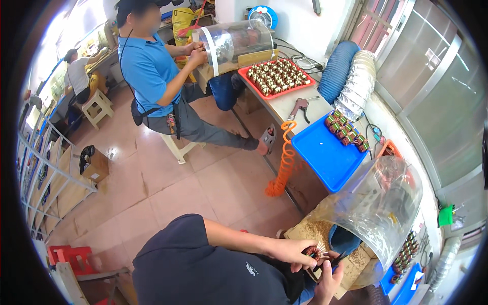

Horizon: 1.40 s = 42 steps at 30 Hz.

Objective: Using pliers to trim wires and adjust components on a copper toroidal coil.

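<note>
My left hand [294, 253] is closed around a ring-shaped coil [311, 252] wound with copper wire. Pale wire ends fan out from the coil's right side. Close against it, my right hand [329, 280] grips a black hand tool [337, 259], whose exact kind is partly hidden by the fingers. Both hands meet at the near edge of a wooden work board [317, 231] strewn with brown crumbs. A curved clear plastic hood [384, 203] arches over that board.
Beyond the hood lies a blue tray [325, 155] with several green-and-copper coils [347, 130]. A red tray [277, 91] of coils and a hot-glue-gun-like tool [300, 107] sit farther off. An orange coiled hose [279, 178] hangs down. A co-worker [152, 71] works at another hood.
</note>
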Each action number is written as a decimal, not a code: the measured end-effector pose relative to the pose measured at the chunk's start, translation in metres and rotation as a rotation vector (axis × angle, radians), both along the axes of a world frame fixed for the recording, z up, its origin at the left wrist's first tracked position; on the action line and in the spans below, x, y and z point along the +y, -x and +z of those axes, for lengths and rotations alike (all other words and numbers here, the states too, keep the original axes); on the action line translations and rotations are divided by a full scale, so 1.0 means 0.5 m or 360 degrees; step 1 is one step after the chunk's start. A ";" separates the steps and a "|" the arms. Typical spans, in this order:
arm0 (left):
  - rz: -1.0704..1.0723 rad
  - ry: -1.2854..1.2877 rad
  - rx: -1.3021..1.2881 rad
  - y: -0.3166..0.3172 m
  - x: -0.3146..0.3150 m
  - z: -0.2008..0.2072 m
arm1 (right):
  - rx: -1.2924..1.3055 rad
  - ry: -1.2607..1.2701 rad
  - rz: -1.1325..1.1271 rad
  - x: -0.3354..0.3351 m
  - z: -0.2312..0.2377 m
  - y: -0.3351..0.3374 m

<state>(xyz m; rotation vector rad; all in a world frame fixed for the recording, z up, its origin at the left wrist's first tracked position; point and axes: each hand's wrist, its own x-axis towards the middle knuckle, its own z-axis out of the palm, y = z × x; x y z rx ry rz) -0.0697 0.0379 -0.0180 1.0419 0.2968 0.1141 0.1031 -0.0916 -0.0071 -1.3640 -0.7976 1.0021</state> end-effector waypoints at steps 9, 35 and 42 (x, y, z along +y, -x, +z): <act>-0.0170 0.0827 -0.0276 -0.015 0.010 0.020 | -0.0041 -0.0205 -0.0070 -0.018 -0.039 0.021; -0.0548 0.0821 0.0002 -0.041 -0.025 -0.007 | -0.0011 -0.0460 -0.0195 -0.075 -0.029 0.021; -0.0377 0.0376 0.0262 -0.025 -0.055 -0.005 | -0.0112 -0.0194 -0.0252 -0.086 -0.019 0.023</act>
